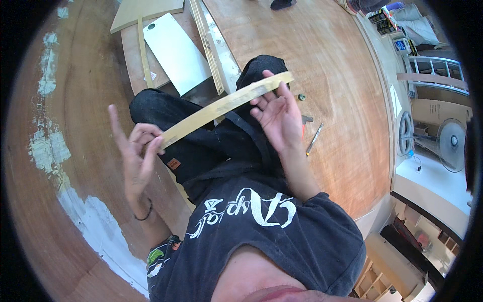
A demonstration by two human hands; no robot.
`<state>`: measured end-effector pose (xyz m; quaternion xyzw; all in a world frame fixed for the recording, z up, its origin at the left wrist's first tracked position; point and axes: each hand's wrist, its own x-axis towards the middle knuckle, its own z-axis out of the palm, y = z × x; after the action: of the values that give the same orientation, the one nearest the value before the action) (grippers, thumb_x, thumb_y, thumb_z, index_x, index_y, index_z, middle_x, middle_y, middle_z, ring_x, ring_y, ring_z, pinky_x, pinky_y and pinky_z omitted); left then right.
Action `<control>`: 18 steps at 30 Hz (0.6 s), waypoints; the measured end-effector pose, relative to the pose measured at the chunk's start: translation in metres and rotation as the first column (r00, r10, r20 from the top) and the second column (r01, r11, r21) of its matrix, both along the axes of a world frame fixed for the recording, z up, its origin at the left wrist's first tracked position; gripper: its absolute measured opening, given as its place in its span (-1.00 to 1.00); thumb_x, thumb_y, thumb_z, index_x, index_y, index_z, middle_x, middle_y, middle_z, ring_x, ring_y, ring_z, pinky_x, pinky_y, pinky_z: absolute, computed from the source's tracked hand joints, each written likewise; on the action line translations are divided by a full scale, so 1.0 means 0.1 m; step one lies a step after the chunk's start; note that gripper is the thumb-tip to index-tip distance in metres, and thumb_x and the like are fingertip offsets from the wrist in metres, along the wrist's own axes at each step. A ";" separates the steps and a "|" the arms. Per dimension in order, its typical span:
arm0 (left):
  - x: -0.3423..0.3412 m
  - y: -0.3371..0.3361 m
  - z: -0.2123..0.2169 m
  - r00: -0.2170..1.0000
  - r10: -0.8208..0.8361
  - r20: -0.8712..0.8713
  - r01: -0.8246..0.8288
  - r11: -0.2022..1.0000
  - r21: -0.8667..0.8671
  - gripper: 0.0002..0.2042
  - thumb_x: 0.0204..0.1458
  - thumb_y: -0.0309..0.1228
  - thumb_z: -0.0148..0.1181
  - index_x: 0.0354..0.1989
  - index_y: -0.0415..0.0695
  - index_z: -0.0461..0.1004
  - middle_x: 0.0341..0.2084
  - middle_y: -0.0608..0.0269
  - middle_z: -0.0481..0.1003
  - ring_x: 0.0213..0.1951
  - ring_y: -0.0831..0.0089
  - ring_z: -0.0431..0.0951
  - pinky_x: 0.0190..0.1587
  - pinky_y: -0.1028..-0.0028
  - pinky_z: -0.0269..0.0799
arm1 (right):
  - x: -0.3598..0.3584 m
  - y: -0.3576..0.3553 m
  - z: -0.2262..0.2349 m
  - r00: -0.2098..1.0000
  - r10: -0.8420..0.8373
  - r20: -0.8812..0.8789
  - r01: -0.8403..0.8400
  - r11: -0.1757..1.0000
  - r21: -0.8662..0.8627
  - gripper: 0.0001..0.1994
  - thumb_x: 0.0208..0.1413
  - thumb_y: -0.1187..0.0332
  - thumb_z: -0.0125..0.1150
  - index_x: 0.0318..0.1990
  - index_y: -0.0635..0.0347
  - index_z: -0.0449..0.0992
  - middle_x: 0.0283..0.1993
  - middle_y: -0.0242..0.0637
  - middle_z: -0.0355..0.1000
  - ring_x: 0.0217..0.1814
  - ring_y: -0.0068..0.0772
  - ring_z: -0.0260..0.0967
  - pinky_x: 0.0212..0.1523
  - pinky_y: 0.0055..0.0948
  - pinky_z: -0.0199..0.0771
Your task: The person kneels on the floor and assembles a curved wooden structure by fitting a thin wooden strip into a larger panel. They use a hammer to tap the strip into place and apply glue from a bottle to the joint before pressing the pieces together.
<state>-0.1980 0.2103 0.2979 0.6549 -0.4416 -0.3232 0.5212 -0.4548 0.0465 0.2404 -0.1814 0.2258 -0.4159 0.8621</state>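
Note:
A thin, pale wooden strip [214, 110] with dark smudges spans the space above my lap, slightly bowed. My left hand [137, 151] pinches its lower left end between thumb and bent fingers, with the index finger raised away. At the upper right end, my right hand [279, 115] has it between the thumb and fingers, palm turned up. Beside my right hand, a hammer [307, 120] with a red handle lies on the plywood surface, partly hidden by the wrist. A slim pen-like tool [315, 139] rests near it, and a small dark round object [301, 96] sits farther off.
Ahead are a white panel [177, 54], stacked boards [151, 11] and another narrow wooden strip [144, 53]. White filler [100, 221] streaks the wood at left. A fan [451, 142] and a ladder [436, 65] are at right. A dark shoe [283, 4] shows at the far edge.

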 end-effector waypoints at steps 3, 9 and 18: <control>0.31 0.09 0.12 0.999 0.016 0.045 -0.017 0.999 0.033 0.02 0.19 -0.74 0.12 0.58 0.12 -0.54 -0.27 0.16 0.49 -0.36 0.56 0.49 -0.31 0.59 0.46 | -0.16 -0.35 -0.04 0.993 -0.109 0.041 0.104 0.990 0.095 -0.55 0.48 0.11 -0.13 0.30 0.21 0.36 0.13 -0.21 0.47 0.04 -0.35 0.48 -0.06 -0.32 0.59; 0.64 -0.23 0.35 0.970 -0.175 0.171 0.176 0.984 0.009 0.00 0.19 -0.71 0.14 0.59 0.13 -0.47 -0.27 0.21 0.48 -0.33 0.56 0.47 -0.28 0.61 0.40 | -0.67 -0.78 0.19 0.927 -0.317 0.202 0.323 0.946 0.005 -0.65 0.42 0.20 0.01 0.20 0.22 0.35 0.18 -0.11 0.41 0.24 -0.11 0.39 0.29 -0.11 0.48; 0.87 -1.74 0.91 0.650 -0.127 0.750 0.376 0.911 -0.171 -0.13 0.20 -0.58 0.19 0.59 0.03 -0.23 0.07 0.06 0.44 -0.46 0.68 0.30 -0.30 0.65 0.39 | -2.07 -1.17 0.37 0.486 -0.846 -0.221 0.608 0.509 -0.610 -0.69 0.31 0.04 0.24 0.10 -0.11 0.53 -0.22 -0.53 0.41 -0.21 -0.56 0.36 -0.14 -0.40 0.46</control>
<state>-0.1108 0.0364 0.3892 0.5688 -0.7435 -0.0344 0.3499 -0.6618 -0.0705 0.2774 -0.3584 0.3906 -0.7287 0.4336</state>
